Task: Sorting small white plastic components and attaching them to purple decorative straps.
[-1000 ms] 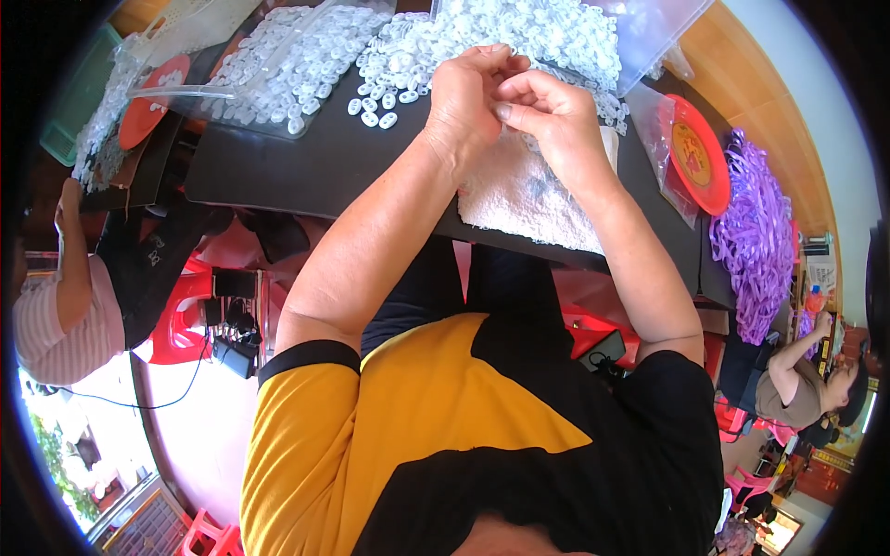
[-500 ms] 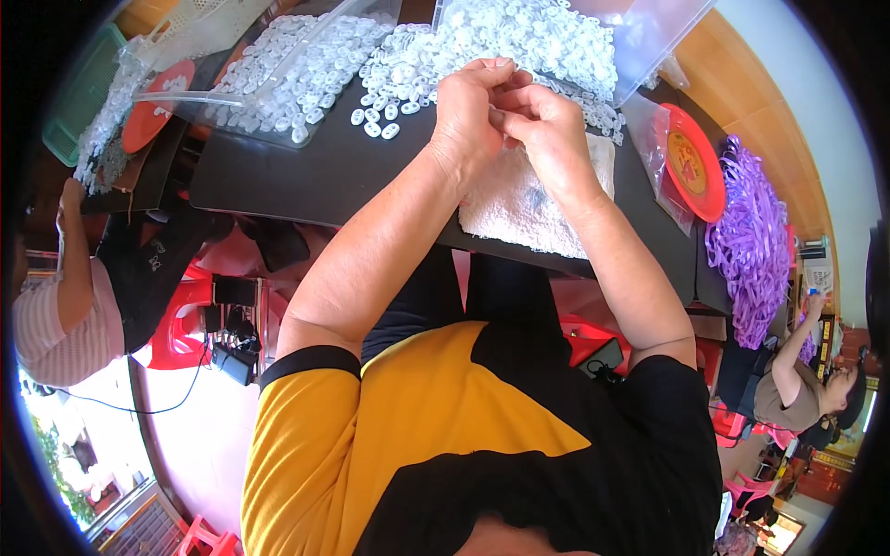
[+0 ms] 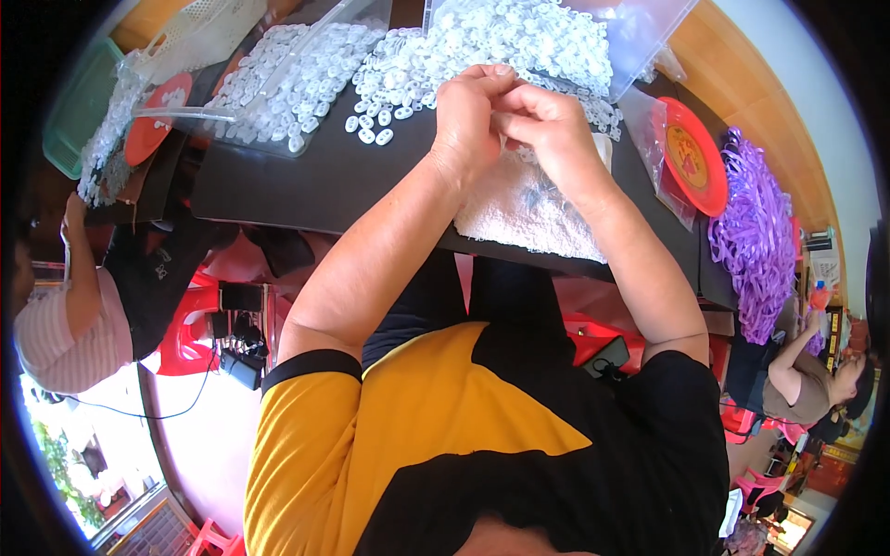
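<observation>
My left hand (image 3: 466,113) and my right hand (image 3: 558,134) meet above the far end of a white towel (image 3: 514,222) on the dark table. The fingers of both are bent and pinched together. Whatever is between the fingertips is hidden or too small to make out. Just beyond them lies a heap of small white oval plastic pieces with holes (image 3: 524,42), partly inside a clear plastic box (image 3: 640,46). More loose pieces (image 3: 383,116) are scattered to the left of my left hand.
A clear tray (image 3: 222,113) of similar pieces stands at left, with a red plate (image 3: 158,134) and green basket (image 3: 79,116) beyond. At right are a red plate (image 3: 695,153) and purple ribbons (image 3: 756,232). A person (image 3: 69,324) sits left, another (image 3: 797,385) right.
My hands stay together at nearly the same spot, the right one shifted slightly to the right. The whole view has tilted a little. The person at right now holds up a small red object.
</observation>
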The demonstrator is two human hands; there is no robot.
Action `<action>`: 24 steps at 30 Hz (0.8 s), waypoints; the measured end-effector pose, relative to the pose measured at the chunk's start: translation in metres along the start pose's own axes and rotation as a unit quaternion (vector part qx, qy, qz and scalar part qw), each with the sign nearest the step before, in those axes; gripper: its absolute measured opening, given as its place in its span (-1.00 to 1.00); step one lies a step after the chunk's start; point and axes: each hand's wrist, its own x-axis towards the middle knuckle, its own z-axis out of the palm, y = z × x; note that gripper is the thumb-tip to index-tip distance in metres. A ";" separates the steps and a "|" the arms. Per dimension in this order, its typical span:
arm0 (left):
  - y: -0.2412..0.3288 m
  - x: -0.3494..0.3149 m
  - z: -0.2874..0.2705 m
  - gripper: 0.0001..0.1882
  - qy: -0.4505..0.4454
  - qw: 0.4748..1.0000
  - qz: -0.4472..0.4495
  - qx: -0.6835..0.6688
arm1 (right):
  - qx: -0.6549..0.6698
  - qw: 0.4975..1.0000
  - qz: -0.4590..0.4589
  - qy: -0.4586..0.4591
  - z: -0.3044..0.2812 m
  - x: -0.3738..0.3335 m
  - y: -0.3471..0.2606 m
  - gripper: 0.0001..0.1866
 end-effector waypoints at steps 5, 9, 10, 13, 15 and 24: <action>-0.002 -0.003 0.002 -0.86 0.008 0.988 0.087 0.124 | 0.157 0.977 0.054 0.135 -0.033 0.000 0.000 -0.86; -0.007 -0.005 0.004 -0.85 -0.016 0.977 0.103 0.187 | 0.216 0.962 0.051 0.161 -0.036 0.000 0.006 -0.83; -0.008 -0.005 0.005 -0.85 -0.020 0.973 0.105 0.203 | 0.218 0.961 0.050 0.163 -0.036 0.000 0.009 -0.83; -0.010 -0.007 0.007 -0.84 -0.006 0.973 0.099 0.209 | 0.265 0.949 0.043 0.164 -0.035 0.001 0.015 -0.84; -0.010 -0.007 0.007 -0.84 -0.003 0.973 0.095 0.209 | 0.271 0.946 0.046 0.171 -0.033 0.000 0.015 -0.85; -0.008 -0.010 0.009 -0.84 -0.013 0.979 0.066 0.190 | 0.175 0.953 -0.058 0.240 -0.026 0.001 0.013 -0.92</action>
